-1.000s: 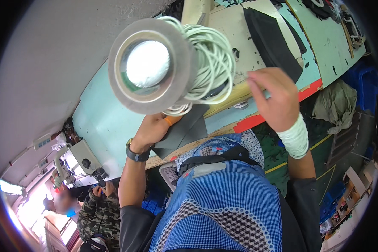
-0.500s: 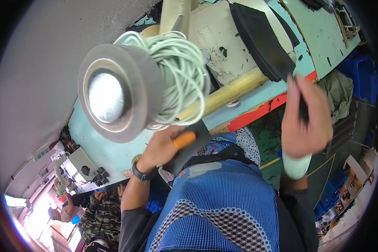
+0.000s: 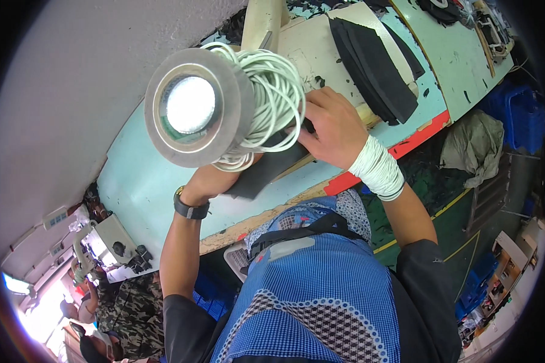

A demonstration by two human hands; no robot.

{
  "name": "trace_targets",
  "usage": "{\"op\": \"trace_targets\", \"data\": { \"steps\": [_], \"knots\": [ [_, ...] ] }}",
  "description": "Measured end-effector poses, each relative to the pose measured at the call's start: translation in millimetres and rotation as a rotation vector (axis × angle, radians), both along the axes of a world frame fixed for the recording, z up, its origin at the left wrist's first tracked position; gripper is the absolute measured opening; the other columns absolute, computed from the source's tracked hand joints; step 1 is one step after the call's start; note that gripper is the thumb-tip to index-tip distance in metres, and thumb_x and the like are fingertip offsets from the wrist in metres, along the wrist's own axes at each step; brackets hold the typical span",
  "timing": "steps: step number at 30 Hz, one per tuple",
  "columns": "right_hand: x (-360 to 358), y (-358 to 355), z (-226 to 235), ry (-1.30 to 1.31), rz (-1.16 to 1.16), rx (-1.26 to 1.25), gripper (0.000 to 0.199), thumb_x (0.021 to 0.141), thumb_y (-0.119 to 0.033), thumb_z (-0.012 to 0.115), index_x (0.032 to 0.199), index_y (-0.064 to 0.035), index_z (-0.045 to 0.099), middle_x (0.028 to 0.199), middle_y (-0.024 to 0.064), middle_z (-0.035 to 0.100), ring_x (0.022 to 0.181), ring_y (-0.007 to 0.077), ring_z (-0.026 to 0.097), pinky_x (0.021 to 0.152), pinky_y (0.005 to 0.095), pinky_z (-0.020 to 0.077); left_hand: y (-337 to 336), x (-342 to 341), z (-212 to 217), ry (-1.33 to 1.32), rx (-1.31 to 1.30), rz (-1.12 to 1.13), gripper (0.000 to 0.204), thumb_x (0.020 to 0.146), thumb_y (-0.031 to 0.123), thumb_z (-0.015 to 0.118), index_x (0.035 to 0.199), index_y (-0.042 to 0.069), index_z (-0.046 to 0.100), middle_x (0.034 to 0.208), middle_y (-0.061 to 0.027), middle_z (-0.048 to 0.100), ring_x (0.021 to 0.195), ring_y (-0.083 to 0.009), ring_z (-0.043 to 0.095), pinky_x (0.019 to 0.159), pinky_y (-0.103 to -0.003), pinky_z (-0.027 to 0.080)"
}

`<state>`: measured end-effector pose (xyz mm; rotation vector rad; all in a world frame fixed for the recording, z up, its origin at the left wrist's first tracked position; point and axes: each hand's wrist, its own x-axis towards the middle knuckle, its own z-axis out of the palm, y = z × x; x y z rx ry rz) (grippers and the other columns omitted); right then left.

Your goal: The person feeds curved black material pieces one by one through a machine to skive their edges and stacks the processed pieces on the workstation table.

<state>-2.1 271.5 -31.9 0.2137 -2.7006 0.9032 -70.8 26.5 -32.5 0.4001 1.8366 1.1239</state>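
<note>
My left hand (image 3: 219, 178) holds a flat black sheet (image 3: 267, 173) over the table's near edge, its fingers mostly hidden behind a coil of pale cord. My right hand (image 3: 338, 128) is bent in beside that coil, thumb and forefinger drawn together at a small dark piece that I cannot make out. White cord is wound around my right wrist. Close above both hands hangs the pale cord coil (image 3: 272, 100) with a thick round grey ring (image 3: 236, 112) that has a bright centre. A stack of black sheets (image 3: 375, 75) lies beyond my right hand on a cream board.
A cream-coloured machine arm (image 3: 261, 24) rises behind the coil. The pale blue table (image 3: 175, 193) has a chipped red-edged front. Grey cloth (image 3: 475, 145) and a blue crate (image 3: 524, 118) are at the right. A person in camouflage clothing (image 3: 133, 311) is at the lower left.
My right hand has swung left from near the black stack to the coil. My left hand and the black sheet have moved slightly up and left, further behind the coil.
</note>
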Motion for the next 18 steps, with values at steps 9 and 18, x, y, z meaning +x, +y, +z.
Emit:
{"op": "trace_targets", "data": {
  "steps": [9,18],
  "knots": [
    [81,13,71,0.172,-0.456,0.0,0.021,0.072,0.004,0.076,0.091,0.0012,0.07,0.084,0.0144,0.069,0.075,0.0305,0.066,0.066,0.0376,0.0538,17,31,35,-0.2,-0.163,0.217,0.039,0.102,0.031,0.048,0.081,0.0,0.06,0.051,-0.0062,0.058,0.034,-0.0091,0.049,0.035,-0.02,0.036],
    [71,28,36,0.268,-0.364,0.219,0.022,0.07,-0.009,0.079,0.085,-0.0021,0.064,0.089,0.0116,0.059,0.085,0.0323,0.06,0.069,0.0409,0.0503,4,93,42,-0.418,-0.111,0.154,0.022,0.099,0.018,0.055,0.095,-0.002,0.061,0.068,-0.0088,0.067,0.042,-0.0089,0.057,0.037,-0.019,0.041]
  ]
}}
